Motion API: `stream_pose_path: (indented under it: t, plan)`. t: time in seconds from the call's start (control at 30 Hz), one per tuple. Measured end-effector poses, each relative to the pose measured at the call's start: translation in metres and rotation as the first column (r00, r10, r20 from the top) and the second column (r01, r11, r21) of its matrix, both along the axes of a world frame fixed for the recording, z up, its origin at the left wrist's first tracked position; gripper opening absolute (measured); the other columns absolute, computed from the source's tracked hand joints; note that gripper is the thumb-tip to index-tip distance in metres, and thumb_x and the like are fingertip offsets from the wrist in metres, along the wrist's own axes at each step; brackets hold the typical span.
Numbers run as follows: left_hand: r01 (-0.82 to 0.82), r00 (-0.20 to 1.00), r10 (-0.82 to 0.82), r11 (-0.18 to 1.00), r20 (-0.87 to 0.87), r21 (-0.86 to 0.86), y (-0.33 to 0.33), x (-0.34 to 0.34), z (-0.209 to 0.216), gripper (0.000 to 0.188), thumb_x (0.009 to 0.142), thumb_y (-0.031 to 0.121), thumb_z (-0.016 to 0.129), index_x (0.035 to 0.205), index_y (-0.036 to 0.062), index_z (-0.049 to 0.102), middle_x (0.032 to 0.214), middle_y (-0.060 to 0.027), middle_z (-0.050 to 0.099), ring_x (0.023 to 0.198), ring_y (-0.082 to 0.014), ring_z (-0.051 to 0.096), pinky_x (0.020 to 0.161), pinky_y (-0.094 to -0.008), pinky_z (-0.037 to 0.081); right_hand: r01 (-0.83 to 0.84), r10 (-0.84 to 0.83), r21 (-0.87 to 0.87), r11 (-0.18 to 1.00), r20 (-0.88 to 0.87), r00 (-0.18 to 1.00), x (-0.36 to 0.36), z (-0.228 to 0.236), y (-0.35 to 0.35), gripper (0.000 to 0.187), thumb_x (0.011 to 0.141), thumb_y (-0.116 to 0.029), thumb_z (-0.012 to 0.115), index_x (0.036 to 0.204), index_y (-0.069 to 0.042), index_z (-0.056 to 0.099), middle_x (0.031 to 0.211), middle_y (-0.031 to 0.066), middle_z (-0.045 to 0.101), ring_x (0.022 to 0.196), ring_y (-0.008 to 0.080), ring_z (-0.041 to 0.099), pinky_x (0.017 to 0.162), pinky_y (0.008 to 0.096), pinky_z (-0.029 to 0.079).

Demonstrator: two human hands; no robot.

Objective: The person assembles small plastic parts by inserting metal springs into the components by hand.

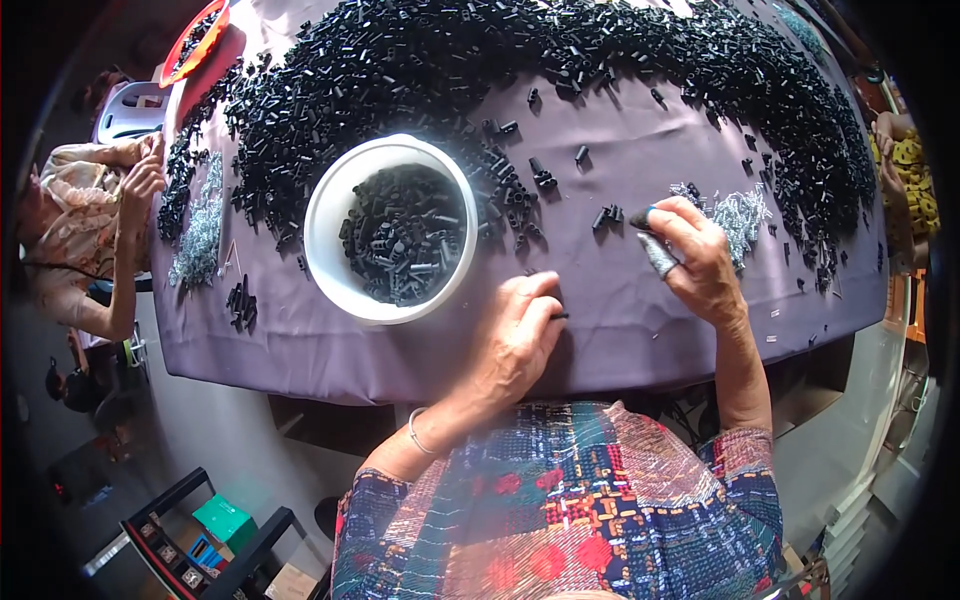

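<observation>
Black tubes (350, 80) lie heaped across my purple-covered desk (620, 345), with more inside a white bucket (322, 235).
My left hand (512, 340) is near the bucket's right side, its fingers (535, 288) curled nearly closed, a small dark piece (559, 316) showing between them. My right hand (705, 262) wears a grey wrap (658, 256) on the thumb; its fingers bend close together, and I cannot tell whether they grip anything. Beside it lie a few loose tubes (606, 218) and a pile of small clear pieces (740, 220).
</observation>
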State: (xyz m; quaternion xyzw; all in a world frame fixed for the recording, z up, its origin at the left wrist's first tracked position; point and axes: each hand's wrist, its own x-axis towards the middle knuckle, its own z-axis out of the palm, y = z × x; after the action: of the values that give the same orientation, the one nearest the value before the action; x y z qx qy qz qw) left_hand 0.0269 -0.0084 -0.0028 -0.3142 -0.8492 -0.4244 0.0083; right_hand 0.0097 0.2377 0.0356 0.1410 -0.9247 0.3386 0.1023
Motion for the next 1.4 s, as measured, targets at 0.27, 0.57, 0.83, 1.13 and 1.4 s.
stream_pose_path:
  t: [0.27, 0.57, 0.83, 1.13, 1.4]
  plan:
    - [-0.101, 0.995, 0.101, 0.995, 0.015, 0.004, 0.0, -0.013, 0.011, 0.02, 0.073, -0.001, 0.07, 0.088, 0.0011, 0.057, 0.124, -0.0174, 0.052, 0.114, -0.0349, 0.051, 0.093, -0.0411, 0.044, 0.199, -0.193, -0.073, 0.977, 0.081, 0.978, 0.036, 0.004, 0.029, 0.022, 0.074, 0.007, 0.063, 0.096, 0.003, 0.061, 0.09, 0.0143, 0.059, 0.076, 0.0274, 0.061, 0.067, 0.0332, 0.05]
    - [0.01, 0.996, -0.013, 0.999, 0.087, 0.038, 0.004, -0.01, 0.012, 0.021, 0.074, -0.002, 0.07, 0.091, 0.0006, 0.058, 0.105, -0.0128, 0.061, 0.098, -0.0306, 0.055, 0.082, -0.0373, 0.047, 0.21, -0.209, -0.068, 0.975, 0.026, 0.978, 0.045, 0.004, 0.024, 0.022, 0.073, 0.008, 0.064, 0.094, 0.004, 0.06, 0.089, 0.0155, 0.059, 0.074, 0.0296, 0.06, 0.066, 0.0338, 0.049]
    - [-0.023, 0.989, 0.011, 0.997, 0.144, 0.078, 0.017, -0.028, 0.004, 0.019, 0.075, 0.0, 0.07, 0.091, 0.0019, 0.059, 0.113, -0.0131, 0.062, 0.104, -0.0296, 0.055, 0.086, -0.0374, 0.046, 0.216, -0.214, -0.055, 0.975, 0.039, 0.976, 0.05, -0.003, 0.031, 0.021, 0.073, 0.005, 0.065, 0.094, 0.002, 0.062, 0.089, 0.0157, 0.059, 0.075, 0.0315, 0.061, 0.066, 0.0353, 0.049]
    - [-0.17, 0.972, 0.155, 0.983, 0.176, 0.074, 0.015, -0.053, 0.001, 0.011, 0.083, 0.001, 0.064, 0.094, 0.0014, 0.059, 0.13, -0.0142, 0.051, 0.108, -0.0228, 0.054, 0.091, -0.0326, 0.045, 0.311, -0.304, -0.12, 0.943, 0.07, 0.95, 0.045, -0.004, 0.042, 0.027, 0.068, 0.003, 0.065, 0.095, 0.002, 0.061, 0.091, 0.0145, 0.059, 0.081, 0.033, 0.059, 0.071, 0.0365, 0.049]
    - [-0.39, 0.449, -0.213, 0.827, 0.868, 0.405, 0.01, -0.013, 0.014, 0.011, 0.087, 0.005, 0.064, 0.098, 0.001, 0.063, 0.085, 0.0008, 0.063, 0.071, -0.0077, 0.055, 0.067, -0.0206, 0.046, 0.174, -0.163, 0.133, 0.976, -0.092, 0.982, 0.044, -0.02, 0.022, 0.021, 0.067, -0.005, 0.068, 0.088, -0.006, 0.062, 0.085, 0.008, 0.054, 0.083, 0.0269, 0.054, 0.076, 0.0378, 0.044]
